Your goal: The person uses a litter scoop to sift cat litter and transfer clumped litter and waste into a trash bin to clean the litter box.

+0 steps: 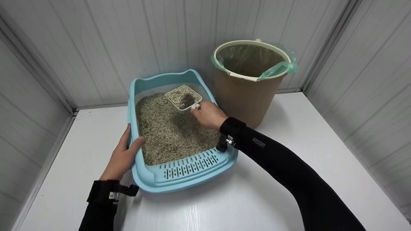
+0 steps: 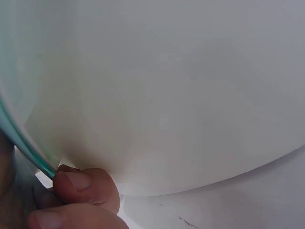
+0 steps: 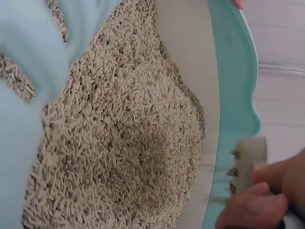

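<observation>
A light blue litter box [image 1: 186, 183] with a white lower pan holds tan pellet litter [image 1: 167, 134]. My right hand [image 1: 210, 115] grips the handle of a cream litter scoop [image 1: 171, 100] over the far part of the litter. Pellets and a dark clump [image 1: 187, 99] lie in the scoop. In the right wrist view, the slotted side of the scoop [image 3: 251, 155] shows beside my fingers, with blurred streaks under its slots. My left hand [image 1: 123, 155] holds the box's left rim, thumb on top; the left wrist view has its fingertips [image 2: 78, 181] curled at the blue edge.
Right behind the box stands a tall brown bin [image 1: 244, 99], its cream rim holding a green translucent bag [image 1: 279, 69]. Grey panelled walls [image 1: 112, 48] enclose the white table [image 1: 205, 211] at the back and both sides.
</observation>
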The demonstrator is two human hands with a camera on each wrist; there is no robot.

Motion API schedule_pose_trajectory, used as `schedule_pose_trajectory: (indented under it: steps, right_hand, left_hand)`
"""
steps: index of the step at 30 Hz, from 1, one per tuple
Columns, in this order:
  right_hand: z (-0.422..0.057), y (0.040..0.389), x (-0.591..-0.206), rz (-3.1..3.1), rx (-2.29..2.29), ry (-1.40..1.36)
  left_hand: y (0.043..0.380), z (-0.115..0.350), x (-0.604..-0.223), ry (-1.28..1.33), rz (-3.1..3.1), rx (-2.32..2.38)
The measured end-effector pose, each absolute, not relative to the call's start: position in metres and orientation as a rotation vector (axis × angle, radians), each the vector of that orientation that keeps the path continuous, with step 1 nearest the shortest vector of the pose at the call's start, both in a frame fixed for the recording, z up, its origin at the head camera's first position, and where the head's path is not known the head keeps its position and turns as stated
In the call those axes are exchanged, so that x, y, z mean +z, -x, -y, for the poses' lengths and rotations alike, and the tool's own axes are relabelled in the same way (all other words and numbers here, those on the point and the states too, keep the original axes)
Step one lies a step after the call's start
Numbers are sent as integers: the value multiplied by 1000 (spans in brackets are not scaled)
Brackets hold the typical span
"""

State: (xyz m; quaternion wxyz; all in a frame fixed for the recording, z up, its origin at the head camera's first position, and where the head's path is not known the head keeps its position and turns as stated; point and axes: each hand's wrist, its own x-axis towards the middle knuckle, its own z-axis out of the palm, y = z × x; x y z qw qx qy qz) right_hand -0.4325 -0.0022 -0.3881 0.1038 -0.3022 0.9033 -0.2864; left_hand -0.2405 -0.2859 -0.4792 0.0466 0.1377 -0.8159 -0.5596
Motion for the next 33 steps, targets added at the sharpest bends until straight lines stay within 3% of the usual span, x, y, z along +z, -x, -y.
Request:
schedule_pose_trajectory:
  steps: [33]
  right_hand:
    - [-4, 432, -380, -2676, -882, 855]
  left_hand:
    - [240, 286, -478, -394, 2467, -1724]
